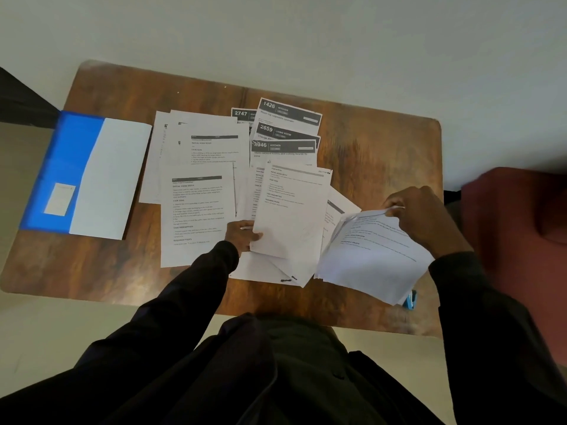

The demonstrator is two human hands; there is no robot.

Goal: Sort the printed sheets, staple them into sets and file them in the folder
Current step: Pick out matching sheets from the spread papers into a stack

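Note:
Printed sheets lie spread over the wooden table (pixel 383 148). My left hand (pixel 242 236) pinches the lower left edge of one printed sheet (pixel 291 213) in the middle. My right hand (pixel 420 216) grips the top edge of a small stack of sheets (pixel 374 256), lifted and curling at the right. Sheets with dark numbered headers (pixel 288 130) overlap at the back. More text sheets (pixel 196 207) lie left of centre. An open blue folder (pixel 70 170) with a white sheet (pixel 110 179) inside sits at the table's left end. A blue stapler (pixel 410 299) peeks out under the held stack.
A red-brown seat (pixel 518 228) stands close to the table's right edge. The wall runs just behind the table. Bare wood shows at the table's back right and front left.

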